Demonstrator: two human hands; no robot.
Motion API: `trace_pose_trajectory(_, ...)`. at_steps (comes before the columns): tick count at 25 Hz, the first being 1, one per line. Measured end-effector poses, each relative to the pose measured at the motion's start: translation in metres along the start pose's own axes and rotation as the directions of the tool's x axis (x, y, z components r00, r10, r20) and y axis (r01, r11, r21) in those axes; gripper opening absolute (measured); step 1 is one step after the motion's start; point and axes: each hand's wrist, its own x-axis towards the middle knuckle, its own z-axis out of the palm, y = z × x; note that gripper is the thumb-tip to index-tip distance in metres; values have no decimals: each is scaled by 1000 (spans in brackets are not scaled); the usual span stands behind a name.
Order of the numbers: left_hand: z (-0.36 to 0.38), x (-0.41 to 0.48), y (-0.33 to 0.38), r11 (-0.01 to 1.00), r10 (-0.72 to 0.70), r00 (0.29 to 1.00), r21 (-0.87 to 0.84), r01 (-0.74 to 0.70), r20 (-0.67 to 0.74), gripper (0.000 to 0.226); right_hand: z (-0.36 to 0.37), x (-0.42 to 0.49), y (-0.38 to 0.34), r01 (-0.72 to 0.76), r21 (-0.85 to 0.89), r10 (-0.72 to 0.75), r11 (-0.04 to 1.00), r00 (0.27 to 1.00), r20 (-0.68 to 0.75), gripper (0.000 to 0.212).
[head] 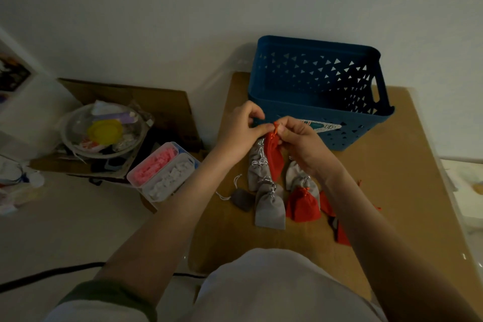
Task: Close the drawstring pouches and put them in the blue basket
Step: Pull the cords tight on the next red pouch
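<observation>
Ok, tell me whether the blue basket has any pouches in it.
Looks empty: no pouch shows inside the blue basket, though its near wall hides part of the floor.

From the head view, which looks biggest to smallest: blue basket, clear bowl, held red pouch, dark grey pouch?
1. blue basket
2. clear bowl
3. held red pouch
4. dark grey pouch
The last two are close: the red one is lifted nearer the camera, so that order is unsure.
</observation>
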Motion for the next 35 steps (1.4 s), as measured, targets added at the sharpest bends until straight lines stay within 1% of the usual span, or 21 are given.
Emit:
trace_pose_trajectory(2,6,3,-4,995,29,992,94,-18,-122,18,-1,1,-1,-4,-34,3,999,1000,-18,15)
trace_pose_trajectory(3,11,3,-5,989,45,988,146,-24,-146,15,-2,2,0,-11,-47,10,999,999,-31,19)
trace_pose_trajectory(5,20,2,-4,971,44,985,240,-3,-166,11,-4,2,1,-28,-55,25,998,998,-66,22)
trace_pose_trajectory(7,25,0,-2,956,69,985,292,-21,-157,12,-7,1,4,-41,-47,37,998,995,-92,22)
trace_pose_trajectory(9,24,1,-2,953,129,986,289,-95,-103,13,-11,-1,8,-47,-35,44,998,995,-89,19)
trace_pose_trajectory(10,24,0,-3,930,191,980,329,-161,-58,14,-14,-2,9,-49,-33,46,998,995,-90,18)
trace_pose_trajectory(12,25,1,-6,815,336,940,480,-324,64,16,-20,-6,12,-56,-68,44,996,987,-154,19)
trace_pose_trajectory(13,27,0,-4,771,355,926,522,-366,125,17,-22,-8,12,-62,-103,39,993,977,-211,20)
trace_pose_trajectory(14,30,0,-3,763,333,928,530,-370,169,19,-24,-10,13,-65,-136,28,989,965,-261,21)
trace_pose_trajectory(15,32,-2,-1,786,299,935,507,-355,192,20,-26,-12,14,-67,-160,17,985,956,-294,22)
trace_pose_trajectory(18,39,-5,-2,926,169,960,296,-233,225,14,-36,-22,18,-75,-153,26,985,953,-302,21)
trace_pose_trajectory(19,42,-6,-1,952,137,961,237,-194,239,14,-41,-25,20,-76,-141,33,987,957,-288,19)
trace_pose_trajectory(21,53,-8,-1,985,49,952,141,-96,301,16,-54,-35,23,-107,-61,86,992,957,-278,14)
trace_pose_trajectory(22,60,-10,-3,997,1,943,74,-27,333,17,-61,-41,26,-146,-26,135,989,957,-258,15)
trace_pose_trajectory(24,75,-12,-6,995,-76,927,-27,92,366,19,-74,-55,36,-276,-42,264,960,946,-189,23)
trace_pose_trajectory(25,82,-13,-8,994,-94,925,-12,106,368,19,-79,-63,40,-335,-80,319,939,934,-161,23)
trace_pose_trajectory(27,97,-15,-17,990,-98,924,130,54,371,14,-85,-74,49,-411,-124,387,903,904,-181,17)
trace_pose_trajectory(29,109,-21,-29,970,-136,896,242,34,423,11,-88,-85,61,-484,-196,424,853,861,-282,14)
trace_pose_trajectory(31,117,-27,-40,927,-226,855,372,43,466,12,-90,-95,79,-554,-276,447,785,816,-368,10)
trace_pose_trajectory(33,120,-28,-48,859,-315,825,510,38,469,18,-92,-104,100,-591,-376,437,713,795,-421,8)
trace_pose_trajectory(35,123,-28,-50,814,-388,799,577,63,460,24,-98,-110,117,-612,-512,368,603,783,-502,12)
